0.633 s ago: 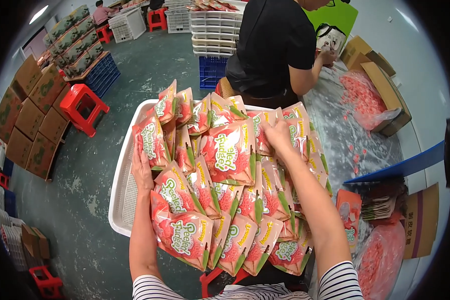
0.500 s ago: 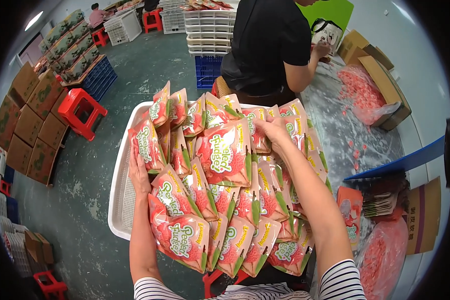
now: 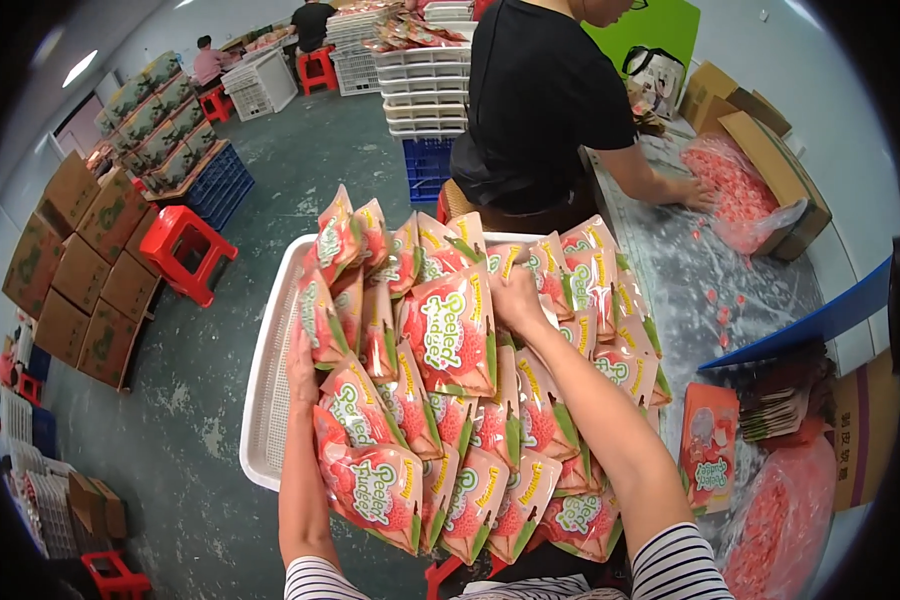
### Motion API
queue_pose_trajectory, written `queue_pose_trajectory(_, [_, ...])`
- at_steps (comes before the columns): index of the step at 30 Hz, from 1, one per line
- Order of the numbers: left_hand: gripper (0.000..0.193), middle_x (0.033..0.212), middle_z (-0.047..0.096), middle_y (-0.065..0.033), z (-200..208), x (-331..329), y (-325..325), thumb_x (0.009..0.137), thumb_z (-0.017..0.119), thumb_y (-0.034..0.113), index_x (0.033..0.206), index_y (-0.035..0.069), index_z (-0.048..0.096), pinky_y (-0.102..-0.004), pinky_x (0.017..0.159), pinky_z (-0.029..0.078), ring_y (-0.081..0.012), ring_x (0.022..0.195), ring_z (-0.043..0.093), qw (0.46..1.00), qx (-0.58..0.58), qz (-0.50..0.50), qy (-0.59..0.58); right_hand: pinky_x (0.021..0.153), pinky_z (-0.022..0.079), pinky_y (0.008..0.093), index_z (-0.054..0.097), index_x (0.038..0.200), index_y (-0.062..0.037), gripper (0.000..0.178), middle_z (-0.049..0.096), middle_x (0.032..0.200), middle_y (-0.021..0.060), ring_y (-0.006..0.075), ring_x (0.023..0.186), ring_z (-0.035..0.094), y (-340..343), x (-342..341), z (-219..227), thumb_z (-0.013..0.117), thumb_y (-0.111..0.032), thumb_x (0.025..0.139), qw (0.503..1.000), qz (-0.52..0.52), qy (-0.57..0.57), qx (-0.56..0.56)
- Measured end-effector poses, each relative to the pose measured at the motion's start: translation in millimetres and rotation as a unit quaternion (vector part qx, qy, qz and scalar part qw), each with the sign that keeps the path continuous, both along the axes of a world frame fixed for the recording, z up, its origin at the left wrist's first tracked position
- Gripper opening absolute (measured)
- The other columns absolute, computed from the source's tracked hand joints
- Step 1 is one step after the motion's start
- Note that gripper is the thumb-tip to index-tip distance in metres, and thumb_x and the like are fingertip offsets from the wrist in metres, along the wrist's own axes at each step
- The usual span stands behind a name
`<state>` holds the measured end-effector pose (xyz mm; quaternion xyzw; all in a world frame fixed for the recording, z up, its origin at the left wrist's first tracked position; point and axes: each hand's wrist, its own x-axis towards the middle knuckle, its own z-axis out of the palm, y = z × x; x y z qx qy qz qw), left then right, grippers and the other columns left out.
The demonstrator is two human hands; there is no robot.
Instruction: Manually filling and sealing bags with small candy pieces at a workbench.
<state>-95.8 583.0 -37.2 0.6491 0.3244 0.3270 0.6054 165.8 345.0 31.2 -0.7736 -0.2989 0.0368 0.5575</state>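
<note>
A white perforated tray (image 3: pixel 266 370) is heaped with pink candy pouches (image 3: pixel 446 335), mostly standing in tilted, overlapping rows with green lower corners. My left hand (image 3: pixel 303 362) lies with stretched fingers along the pouches at the tray's left side; its fingertips are partly covered. Toward the far middle of the heap, my right hand (image 3: pixel 516 302) has curled fingers closed on the upper part of a pouch (image 3: pixel 503 262). One large pouch lies face up just left of that hand. My right forearm passes over the pouches on the right.
A person in a black shirt (image 3: pixel 540 110) sits ahead by the grey table (image 3: pixel 660 225), one hand at loose pink candies (image 3: pixel 730 180). Flat pouches (image 3: pixel 708 445) and a bag of pink pieces (image 3: pixel 780 520) lie at right. A red stool (image 3: pixel 185 250) and stacked cartons (image 3: pixel 85 270) stand left.
My right hand has shifted left and slightly nearer, its fingers now curled deeper among the pouches. The view has shifted a little. The other person's hand has moved to the pink candies.
</note>
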Motion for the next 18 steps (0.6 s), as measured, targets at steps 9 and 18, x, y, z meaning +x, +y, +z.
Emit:
queue_pose_trajectory(9, [0.058, 0.145, 0.037, -0.0193, 45.5, 35.3, -58.5, 0.099, 0.038, 0.034, 0.145, 0.000, 0.029, -0.0362, 0.111, 0.024, -0.0316, 0.134, 0.034, 0.972, 0.198, -0.123, -0.016, 0.058, 0.047, 0.0320, 0.065, 0.086, 0.0024, 0.027, 0.063, 0.071, 0.0067, 0.0123, 0.063, 0.058, -100.5, 1.6, 28.8, 0.061, -0.024, 0.087, 0.992, -0.029, 0.099, -0.074])
queue_pose_trajectory(18, [0.068, 0.143, 0.039, -0.0228, 27.1, 33.2, -58.4, 0.097, 0.033, 0.046, 0.145, -0.002, 0.028, -0.0441, 0.110, 0.020, -0.0362, 0.132, 0.035, 0.975, 0.203, -0.080, 0.033, 0.101, 0.038, 0.0392, 0.044, 0.130, 0.0067, 0.063, 0.052, 0.126, 0.0248, 0.0351, 0.120, 0.049, -33.1, 35.4, 102.9, 0.065, -0.035, 0.086, 0.929, -0.093, -0.291, -0.209])
